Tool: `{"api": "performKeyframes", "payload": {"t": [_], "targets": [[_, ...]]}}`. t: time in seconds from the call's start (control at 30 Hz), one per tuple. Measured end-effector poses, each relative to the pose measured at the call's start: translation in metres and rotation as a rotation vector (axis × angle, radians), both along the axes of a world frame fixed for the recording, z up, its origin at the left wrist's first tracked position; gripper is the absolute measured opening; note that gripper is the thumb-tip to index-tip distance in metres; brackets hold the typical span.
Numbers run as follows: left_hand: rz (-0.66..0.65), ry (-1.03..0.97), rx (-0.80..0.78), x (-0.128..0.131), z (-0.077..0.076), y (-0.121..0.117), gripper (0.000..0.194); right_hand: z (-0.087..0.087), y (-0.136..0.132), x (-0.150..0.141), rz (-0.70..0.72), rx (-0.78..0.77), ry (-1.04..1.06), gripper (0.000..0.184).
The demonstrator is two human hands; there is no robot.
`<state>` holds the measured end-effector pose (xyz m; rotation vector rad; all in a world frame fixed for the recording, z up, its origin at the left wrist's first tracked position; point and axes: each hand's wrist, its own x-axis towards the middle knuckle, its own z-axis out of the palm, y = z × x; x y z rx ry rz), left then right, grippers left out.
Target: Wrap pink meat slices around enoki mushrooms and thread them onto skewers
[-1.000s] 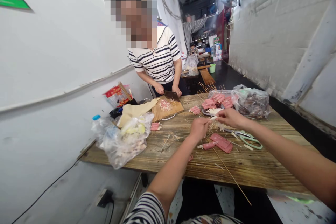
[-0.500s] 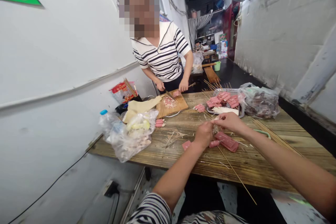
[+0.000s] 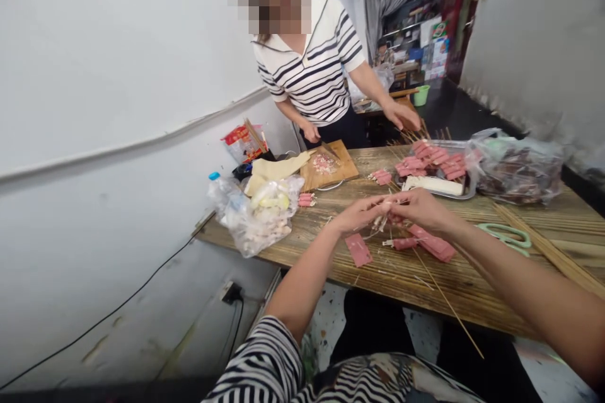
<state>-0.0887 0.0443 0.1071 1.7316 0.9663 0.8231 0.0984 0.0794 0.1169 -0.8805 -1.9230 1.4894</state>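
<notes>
My left hand (image 3: pixel 360 214) and my right hand (image 3: pixel 420 208) meet above the table, fingertips pinched together on a small bunch of enoki mushrooms (image 3: pixel 379 223). Part of the bunch is hidden behind my fingers. Below my left hand lies a flat pink ham slice (image 3: pixel 359 250). A stack of ham slices (image 3: pixel 433 244) rests under my right wrist, and beside it is a ham roll (image 3: pixel 404 244) with white mushroom ends sticking out. A thin bamboo skewer (image 3: pixel 449 304) runs from near the rolls past the table's front edge.
Across the table, a person (image 3: pixel 307 69) holds a knife (image 3: pixel 329 150) over a cutting board (image 3: pixel 352 170). Skewered ham rolls (image 3: pixel 430 157) fill a plastic tray (image 3: pixel 469 192). Green-handled scissors (image 3: pixel 508 238), skewers (image 3: pixel 543 245) and bags (image 3: pixel 520 167) lie right; another bag (image 3: pixel 255 236) lies left.
The view has shifted. My hands have come up a little, uncovering the ham slice and roll beneath. The other person's left hand has moved from the board toward the tray's skewers.
</notes>
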Motion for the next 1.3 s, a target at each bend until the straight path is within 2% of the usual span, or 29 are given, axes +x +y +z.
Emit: {"api": "performKeyframes", "payload": {"t": [0.03, 0.1, 0.2, 0.27, 0.47, 0.6, 0.7, 0.83, 0.93, 1.07, 1.2, 1.3], "targets": [[-0.012, -0.043, -0.097, -0.003, -0.001, -0.004, 0.063, 0.0, -0.003, -0.006, 0.002, -0.008, 0.015, 0.035], [0.044, -0.129, -0.254, -0.01, -0.004, -0.016, 0.064, -0.003, -0.005, -0.017, 0.016, -0.029, 0.03, 0.037], [0.132, -0.28, -0.39, -0.019, -0.013, -0.036, 0.059, -0.015, -0.008, -0.032, 0.048, -0.098, 0.025, 0.04], [0.184, -0.375, -0.439, -0.024, -0.02, -0.049, 0.055, -0.023, -0.011, -0.041, 0.054, -0.142, 0.02, 0.043], [0.459, -0.542, -0.583, -0.045, -0.043, -0.072, 0.046, -0.045, -0.023, -0.067, 0.115, -0.15, -0.023, 0.042], [0.56, -0.552, -0.649, -0.057, -0.052, -0.074, 0.041, -0.056, -0.023, -0.079, 0.14, -0.135, -0.052, 0.043], [0.605, -0.524, -0.616, -0.061, -0.054, -0.068, 0.044, -0.062, -0.018, -0.082, 0.13, -0.092, -0.049, 0.044], [0.666, -0.407, -0.454, -0.061, -0.049, -0.059, 0.042, -0.061, -0.01, -0.077, 0.149, -0.061, -0.019, 0.042], [0.633, -0.343, -0.335, -0.058, -0.039, -0.056, 0.041, -0.055, -0.009, -0.071, 0.145, -0.072, 0.023, 0.042], [0.557, -0.36, -0.299, -0.047, -0.019, -0.049, 0.046, -0.039, -0.01, -0.058, 0.032, -0.105, 0.065, 0.049], [0.471, -0.417, -0.276, -0.023, -0.003, -0.028, 0.055, -0.021, -0.001, -0.035, -0.111, -0.094, 0.136, 0.051], [0.501, -0.401, -0.217, -0.002, 0.002, -0.006, 0.061, -0.013, 0.008, -0.012, -0.188, -0.127, 0.24, 0.048]]}}
